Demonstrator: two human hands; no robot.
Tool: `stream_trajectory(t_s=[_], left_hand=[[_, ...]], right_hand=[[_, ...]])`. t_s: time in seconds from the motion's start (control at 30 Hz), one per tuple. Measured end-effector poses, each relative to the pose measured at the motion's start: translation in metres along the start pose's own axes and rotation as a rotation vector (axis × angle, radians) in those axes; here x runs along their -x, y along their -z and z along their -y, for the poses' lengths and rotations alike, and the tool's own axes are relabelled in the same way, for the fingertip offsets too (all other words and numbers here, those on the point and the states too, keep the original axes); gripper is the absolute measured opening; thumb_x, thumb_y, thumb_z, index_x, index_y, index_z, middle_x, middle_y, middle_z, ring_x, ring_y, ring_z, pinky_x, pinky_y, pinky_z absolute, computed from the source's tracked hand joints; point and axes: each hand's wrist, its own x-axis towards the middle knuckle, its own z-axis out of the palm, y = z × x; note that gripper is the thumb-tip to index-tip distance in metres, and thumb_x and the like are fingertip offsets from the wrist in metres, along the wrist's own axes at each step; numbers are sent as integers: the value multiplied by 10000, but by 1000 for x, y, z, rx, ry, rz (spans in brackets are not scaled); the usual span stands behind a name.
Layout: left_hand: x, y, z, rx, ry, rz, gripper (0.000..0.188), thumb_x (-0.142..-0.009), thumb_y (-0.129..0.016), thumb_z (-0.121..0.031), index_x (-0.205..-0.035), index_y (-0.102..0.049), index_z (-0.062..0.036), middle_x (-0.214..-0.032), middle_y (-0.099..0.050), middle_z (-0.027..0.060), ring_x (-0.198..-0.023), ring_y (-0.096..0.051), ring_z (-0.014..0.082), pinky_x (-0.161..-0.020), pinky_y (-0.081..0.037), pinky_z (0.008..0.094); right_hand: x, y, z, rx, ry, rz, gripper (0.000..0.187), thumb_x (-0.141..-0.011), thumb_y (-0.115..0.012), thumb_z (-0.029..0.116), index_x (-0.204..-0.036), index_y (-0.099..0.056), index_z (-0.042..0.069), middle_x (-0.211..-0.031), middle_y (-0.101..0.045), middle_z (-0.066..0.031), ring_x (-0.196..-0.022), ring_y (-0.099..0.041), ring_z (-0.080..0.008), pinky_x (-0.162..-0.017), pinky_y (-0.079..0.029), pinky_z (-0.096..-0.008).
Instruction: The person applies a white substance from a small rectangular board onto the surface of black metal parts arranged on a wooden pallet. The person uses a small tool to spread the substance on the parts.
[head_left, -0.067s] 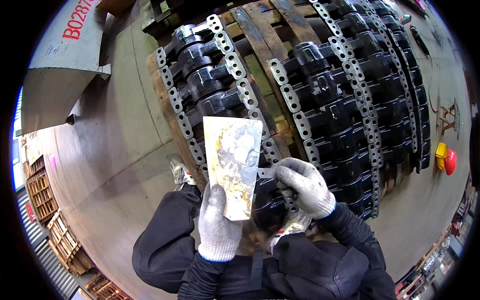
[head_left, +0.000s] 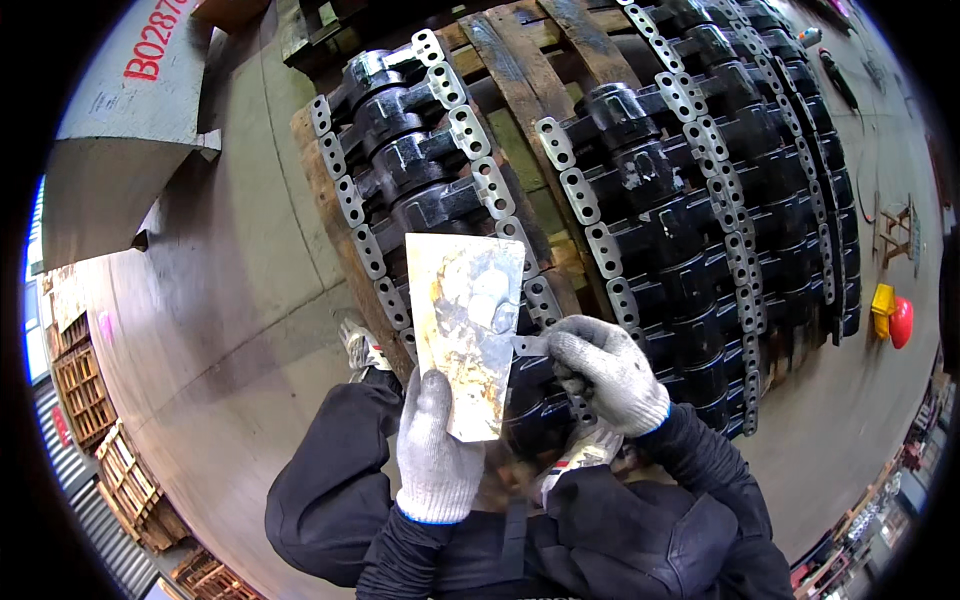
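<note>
My left hand (head_left: 436,455), in a white knit glove, is closed on the lower left edge of a board (head_left: 468,320). This flat pale rectangle is smeared with grey paste in its upper part and yellowish-brown stains lower down. My right hand (head_left: 610,372), gloved alike, pinches a small flat metal blade (head_left: 530,346) with a dark spot on it, perhaps a hole. The blade's tip meets the board's right edge. Behind both hands lie black metal track chains (head_left: 425,205) with bare silver link faces full of holes.
The chains rest on a wooden pallet (head_left: 520,75). A large grey metal block (head_left: 125,150) stands at the far left. To the right are a yellow object (head_left: 882,308), a red round one (head_left: 901,325) and a small wooden stand (head_left: 895,237). Wooden pallets (head_left: 85,385) line the left side.
The small blade has shifted slightly left against the board's edge. Both hands otherwise keep their places and grips.
</note>
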Motion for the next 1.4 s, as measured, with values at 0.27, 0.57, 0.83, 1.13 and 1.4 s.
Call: stream_trajectory(t_s=[0.27,0.57,0.83,1.13,1.4], left_hand=[[0,-2,0,9,19,19,527,-1124,-544,-315,-1567,-441,-51,-1493,-603,130,-1333,-627,284,-1101,-538,449],[2,-2,-3,26,6,36,534,-1121,-547,-327,-1572,-442,-60,-1499,-600,129,-1328,-625,279,-1108,-526,441],[2,-4,-2,46,64,-6,518,-1125,-537,-319,-1560,-461,-50,-1495,-612,111,-1337,-618,262,-1127,-506,420],[4,-7,-3,83,-18,-115,481,-1107,-592,-365,-1458,-554,-39,-1347,-691,93,-1148,-703,235,-938,-594,378],[6,-1,0,73,13,-160,471,-1112,-589,-339,-1493,-543,-66,-1424,-660,73,-1199,-681,219,-965,-579,394]], right_hand=[[-2,7,-2,89,-18,-14,404,-1039,-684,341,-1239,-723,-9,-1030,-744,-35,-894,-644,-85,-795,-540,-268],[9,8,-7,495,883,-246,303,-869,-821,-25,-1170,-788,-2,-980,-743,-77,-896,-687,-155,-776,-559,-292],[-3,7,-15,848,1217,-204,473,-733,-898,-11,-1191,-822,81,-952,-705,-68,-833,-664,-236,-720,-528,-354],[2,53,-5,1008,1008,-336,472,-773,-810,-20,-1222,-806,127,-973,-699,-131,-845,-678,-318,-740,-560,-415],[2,126,82,1533,998,-588,243,-836,-815,37,-1076,-802,70,-983,-702,-141,-862,-696,-338,-745,-569,-410]])
